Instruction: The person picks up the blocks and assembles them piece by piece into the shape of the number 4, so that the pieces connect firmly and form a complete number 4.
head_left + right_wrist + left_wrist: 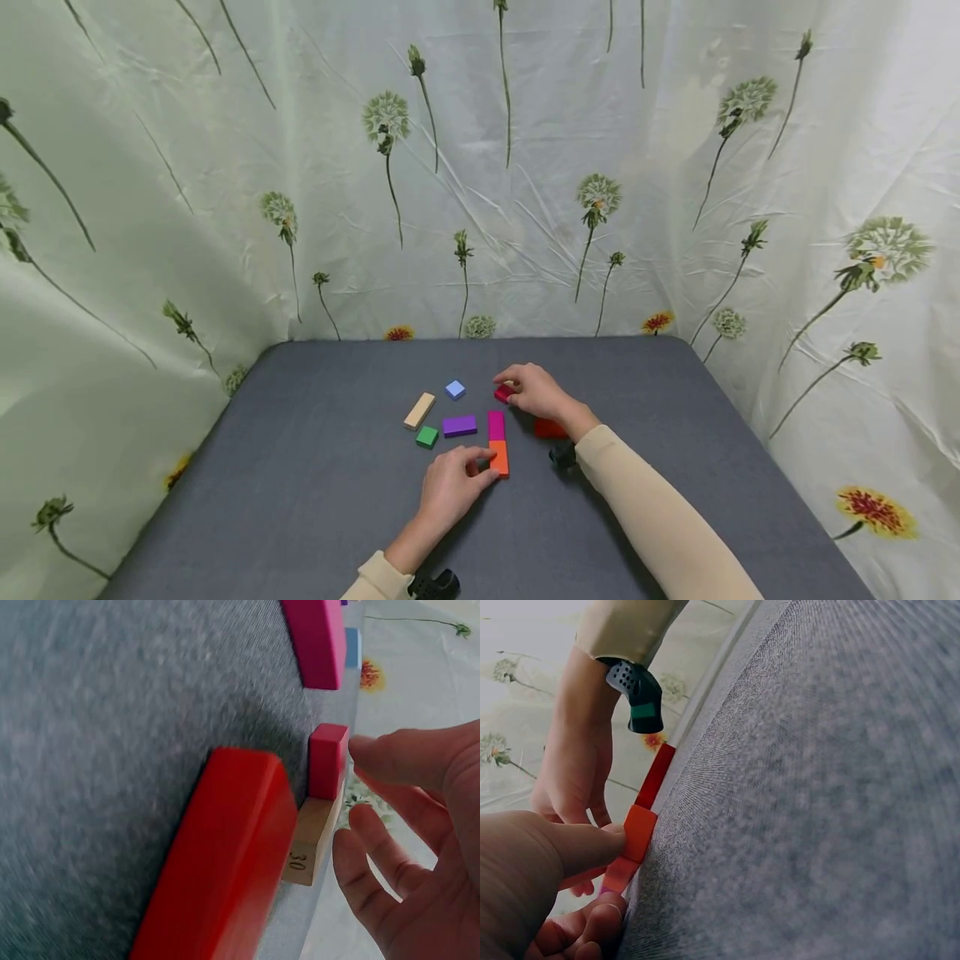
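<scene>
In the head view my left hand pinches an orange block at its left side. In the left wrist view its thumb meets the orange block. The orange block lies end to end with a magenta block. My right hand is over a small crimson block, index and thumb apart around it. The right wrist view has the thumb tip right at the crimson block's edge; the index tip's contact is hidden. A wooden block marked 30 sits beside it.
A red block lies under the right forearm. Left of the magenta block are a purple block, a green block, a tan block and a light blue block. Flowered curtains surround the grey table.
</scene>
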A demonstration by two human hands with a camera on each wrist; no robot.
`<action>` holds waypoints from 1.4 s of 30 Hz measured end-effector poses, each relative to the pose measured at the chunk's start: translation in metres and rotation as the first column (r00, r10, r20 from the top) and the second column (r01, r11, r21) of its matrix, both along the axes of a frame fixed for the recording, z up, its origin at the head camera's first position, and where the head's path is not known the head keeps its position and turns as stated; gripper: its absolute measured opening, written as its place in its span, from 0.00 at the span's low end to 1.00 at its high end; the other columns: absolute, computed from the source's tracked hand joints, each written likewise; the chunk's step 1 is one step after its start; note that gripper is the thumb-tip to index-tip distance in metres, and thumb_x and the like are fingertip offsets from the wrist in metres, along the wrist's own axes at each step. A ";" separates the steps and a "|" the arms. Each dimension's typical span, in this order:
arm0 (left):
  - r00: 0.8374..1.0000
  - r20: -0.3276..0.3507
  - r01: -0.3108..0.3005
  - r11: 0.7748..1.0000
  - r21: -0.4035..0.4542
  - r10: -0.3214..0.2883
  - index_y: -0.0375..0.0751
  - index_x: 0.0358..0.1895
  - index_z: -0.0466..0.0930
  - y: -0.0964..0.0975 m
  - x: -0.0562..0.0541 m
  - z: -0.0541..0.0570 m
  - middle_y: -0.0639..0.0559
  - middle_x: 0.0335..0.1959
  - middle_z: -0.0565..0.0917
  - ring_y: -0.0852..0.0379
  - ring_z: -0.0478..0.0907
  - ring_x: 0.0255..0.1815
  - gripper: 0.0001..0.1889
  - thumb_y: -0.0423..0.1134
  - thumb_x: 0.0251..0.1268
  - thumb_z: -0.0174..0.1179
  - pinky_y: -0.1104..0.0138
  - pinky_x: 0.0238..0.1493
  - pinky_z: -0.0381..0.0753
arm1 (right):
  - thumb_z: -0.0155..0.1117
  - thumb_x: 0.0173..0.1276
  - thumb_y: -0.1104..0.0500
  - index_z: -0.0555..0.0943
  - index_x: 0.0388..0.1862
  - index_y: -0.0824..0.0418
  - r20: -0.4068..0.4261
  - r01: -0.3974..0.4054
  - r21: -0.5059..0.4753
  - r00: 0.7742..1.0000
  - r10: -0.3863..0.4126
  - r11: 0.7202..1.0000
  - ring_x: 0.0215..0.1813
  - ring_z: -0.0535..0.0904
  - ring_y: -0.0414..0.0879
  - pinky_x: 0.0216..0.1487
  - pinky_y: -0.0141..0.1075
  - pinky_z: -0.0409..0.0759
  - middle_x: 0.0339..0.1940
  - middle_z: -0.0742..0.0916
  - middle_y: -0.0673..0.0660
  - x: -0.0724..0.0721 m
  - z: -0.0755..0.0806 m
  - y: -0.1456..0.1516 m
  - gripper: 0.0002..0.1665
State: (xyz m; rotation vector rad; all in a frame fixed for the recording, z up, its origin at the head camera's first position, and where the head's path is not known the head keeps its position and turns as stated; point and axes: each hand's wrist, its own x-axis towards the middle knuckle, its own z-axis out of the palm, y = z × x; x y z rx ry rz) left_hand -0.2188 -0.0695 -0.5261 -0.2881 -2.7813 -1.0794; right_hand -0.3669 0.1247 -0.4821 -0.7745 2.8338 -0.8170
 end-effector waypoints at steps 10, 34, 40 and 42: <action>1.000 -0.018 -0.001 1.000 0.013 0.001 0.54 0.46 0.91 0.002 0.002 -0.003 0.63 0.20 0.71 0.65 0.65 0.18 0.14 0.47 0.55 0.76 0.68 0.21 0.63 | 0.72 0.65 0.66 0.86 0.57 0.54 -0.072 -0.031 0.085 0.997 0.037 0.996 0.46 0.78 0.47 0.47 0.44 0.76 0.49 0.86 0.51 -0.005 -0.005 0.002 0.21; 0.999 -0.035 -0.003 1.000 0.010 0.003 0.54 0.45 0.91 0.000 0.003 -0.005 0.63 0.19 0.71 0.65 0.65 0.18 0.14 0.47 0.56 0.76 0.68 0.21 0.62 | 0.70 0.69 0.59 0.87 0.55 0.54 -0.100 -0.021 0.205 0.994 0.042 0.979 0.54 0.78 0.51 0.56 0.48 0.76 0.52 0.86 0.53 -0.001 -0.002 0.003 0.16; 0.999 -0.034 0.001 1.000 0.007 -0.001 0.53 0.45 0.90 -0.001 0.001 -0.004 0.63 0.20 0.71 0.65 0.65 0.18 0.13 0.48 0.56 0.75 0.68 0.21 0.63 | 0.69 0.70 0.57 0.87 0.56 0.53 -0.103 0.002 0.197 0.995 0.019 0.980 0.53 0.78 0.49 0.56 0.47 0.76 0.54 0.85 0.53 0.001 0.000 0.004 0.16; 1.000 -0.029 0.002 1.000 0.008 -0.002 0.53 0.46 0.90 -0.001 0.001 -0.004 0.63 0.20 0.71 0.65 0.65 0.18 0.14 0.48 0.56 0.75 0.68 0.21 0.63 | 0.69 0.70 0.57 0.87 0.56 0.54 -0.098 0.009 0.180 0.995 0.009 0.984 0.51 0.78 0.48 0.55 0.46 0.77 0.52 0.85 0.52 0.002 0.002 0.004 0.16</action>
